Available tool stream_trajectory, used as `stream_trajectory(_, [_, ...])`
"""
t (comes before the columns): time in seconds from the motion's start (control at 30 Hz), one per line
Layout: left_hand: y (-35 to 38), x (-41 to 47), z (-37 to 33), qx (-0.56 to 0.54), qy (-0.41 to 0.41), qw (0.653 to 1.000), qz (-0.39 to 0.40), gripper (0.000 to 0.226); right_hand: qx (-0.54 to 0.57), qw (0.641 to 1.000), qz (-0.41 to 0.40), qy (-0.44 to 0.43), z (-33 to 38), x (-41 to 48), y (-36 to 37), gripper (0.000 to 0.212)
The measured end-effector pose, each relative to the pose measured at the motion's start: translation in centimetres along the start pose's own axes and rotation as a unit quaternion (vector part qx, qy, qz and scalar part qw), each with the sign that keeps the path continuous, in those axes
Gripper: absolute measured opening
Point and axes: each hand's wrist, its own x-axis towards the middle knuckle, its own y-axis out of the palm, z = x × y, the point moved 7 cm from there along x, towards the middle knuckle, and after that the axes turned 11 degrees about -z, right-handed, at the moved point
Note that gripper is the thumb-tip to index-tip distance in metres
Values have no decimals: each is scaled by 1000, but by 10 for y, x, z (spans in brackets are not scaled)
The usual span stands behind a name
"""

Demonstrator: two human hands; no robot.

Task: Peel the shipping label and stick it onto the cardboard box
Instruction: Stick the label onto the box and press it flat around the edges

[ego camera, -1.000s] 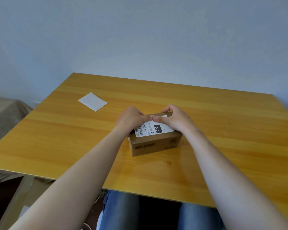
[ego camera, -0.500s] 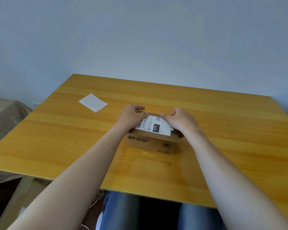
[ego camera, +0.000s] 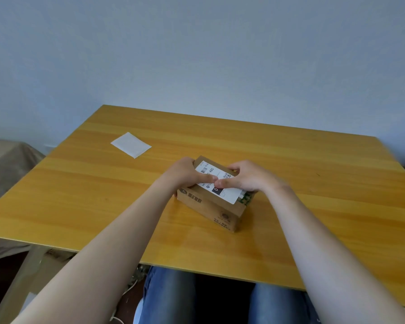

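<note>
A small brown cardboard box [ego camera: 211, 209] lies in the middle of the wooden table [ego camera: 313, 206], turned at an angle. A white shipping label [ego camera: 229, 195] with a barcode and black print lies flat on its top face. My left hand [ego camera: 187, 176] grips the box's left end, thumb pressing on the label. My right hand [ego camera: 248, 177] holds the right end, its thumb on the label too. The two thumbs nearly meet at the label's middle, hiding part of the print.
A blank white sheet [ego camera: 131, 145], like a peeled backing paper, lies flat at the table's far left. A cloth-covered piece of furniture [ego camera: 7, 164] stands left of the table. A bare wall rises behind. My knees in jeans show below the near edge.
The box has been turned clockwise on the table and now sits diagonally. Both thumbs have moved back together over the middle of the label.
</note>
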Motion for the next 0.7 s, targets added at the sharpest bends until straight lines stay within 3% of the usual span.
stream_trajectory(0.4, [0,13,-1,31,-33,993,-111,60,77,996,-39,30,-10,13,0,52])
stream_trajectory(0.57, [-2,15,-4,20,-55,988,-141,59,68,994,-73,47,-14,25,1,91])
stream_trajectory(0.7, [-5,16,-8,31,-66,986,-150,56,47,993,-92,47,-11,30,-3,66])
